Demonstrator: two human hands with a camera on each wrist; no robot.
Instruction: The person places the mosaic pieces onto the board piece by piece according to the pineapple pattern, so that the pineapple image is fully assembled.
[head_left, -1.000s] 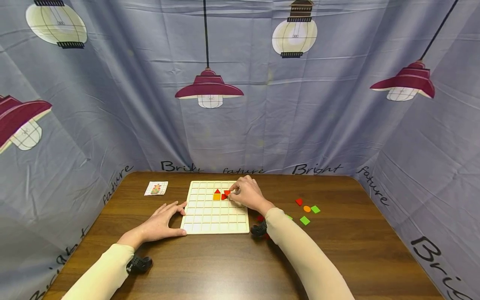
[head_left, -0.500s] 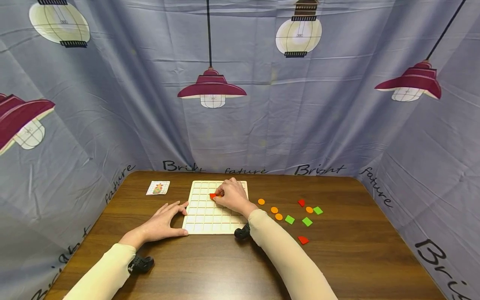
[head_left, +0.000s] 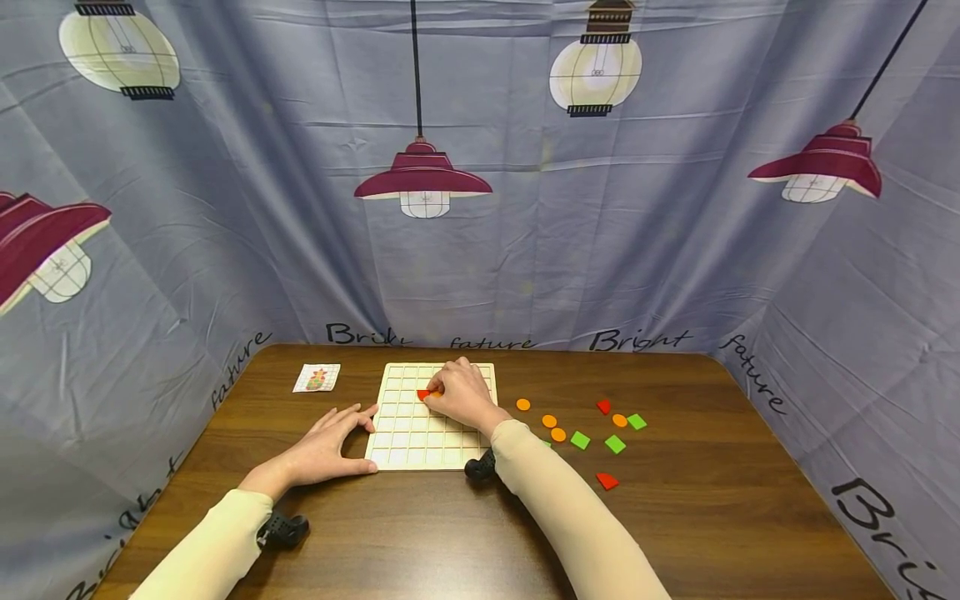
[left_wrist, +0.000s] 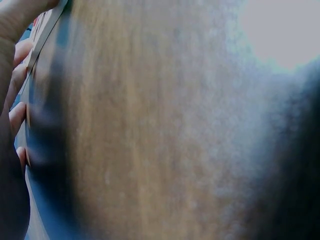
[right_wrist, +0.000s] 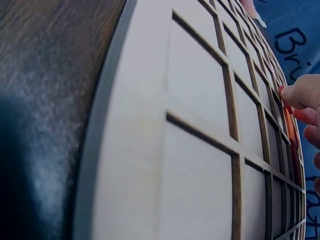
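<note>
A pale gridded board (head_left: 416,442) lies on the table, its cells divided by raised ridges in the right wrist view. My right hand (head_left: 467,398) reaches over its upper part and pinches a red quarter-round-looking piece (head_left: 423,394) between thumb and fingers, low at a cell. Beside that piece an orange piece (right_wrist: 290,122) and a darker red one (right_wrist: 296,162) sit in cells, largely hidden by the hand in the head view. My left hand (head_left: 321,448) rests at the board's left edge, thumb near the lower corner, fingers spread along the side.
Right of the board lie loose flat pieces: several orange discs (head_left: 550,422), several green squares (head_left: 615,444) and red pieces (head_left: 607,482). A small printed card (head_left: 317,377) with a pineapple-like picture lies left of the board. Patterned curtains (head_left: 480,275) enclose the wooden table (head_left: 405,533).
My right hand has moved left across the board with the red piece, then settled low at a cell left of the orange one. The left hand has stayed at the board's edge.
</note>
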